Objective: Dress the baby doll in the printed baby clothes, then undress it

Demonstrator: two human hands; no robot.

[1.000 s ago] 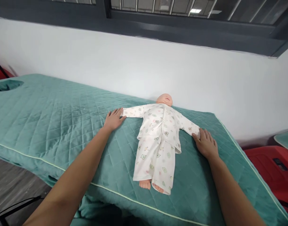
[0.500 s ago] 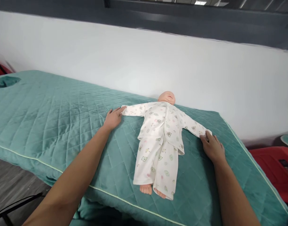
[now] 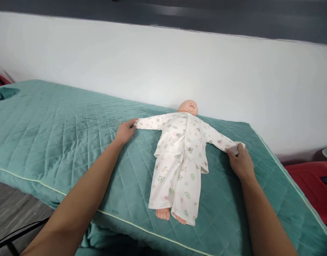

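A baby doll [image 3: 188, 106] in white printed pyjamas [image 3: 179, 156] lies on its back on a green quilted bed [image 3: 59, 124], arms spread wide, bare feet toward me. My left hand [image 3: 124, 132] pinches the cuff of the doll's sleeve on the left. My right hand [image 3: 242, 161] grips the cuff of the other sleeve, fingers curled round the white cloth.
A white wall [image 3: 152, 64] runs right behind the doll's head. A face hole [image 3: 4, 93] shows in the bed at the far left. A red object [image 3: 312, 185] stands off the bed's right edge. Grey floor [image 3: 8, 213] lies below the near left edge.
Both hands went from lying flat at the sleeve ends to closing on the cuffs. The right sleeve has been drawn further out to the right.
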